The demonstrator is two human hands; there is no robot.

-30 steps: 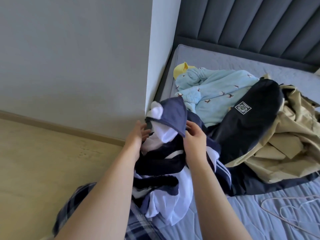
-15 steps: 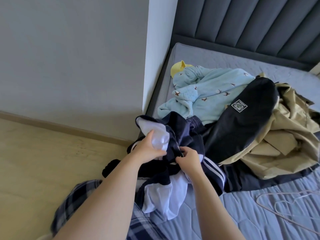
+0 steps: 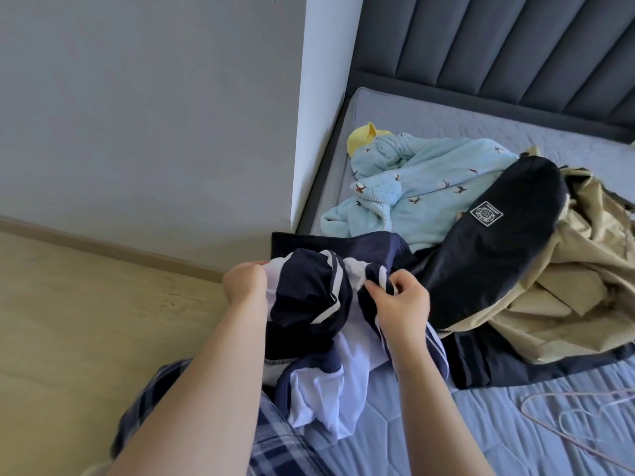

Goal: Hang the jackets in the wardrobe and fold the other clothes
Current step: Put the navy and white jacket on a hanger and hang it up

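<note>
Head view: the left hand (image 3: 244,282) is curled into a fist on the white lining of a navy-and-white garment (image 3: 309,304), gripping it; the right hand (image 3: 402,304) pinches a striped navy edge of the same garment, which hangs bunched between the two hands over the bed (image 3: 515,424) edge; beyond the right hand lies a black jacket (image 3: 494,242) with a square patch, touching a beige jacket (image 3: 567,297) further right; past both hands lies a light blue fleece (image 3: 429,187); near the right forearm lies a wire hanger (image 3: 567,410).
</note>
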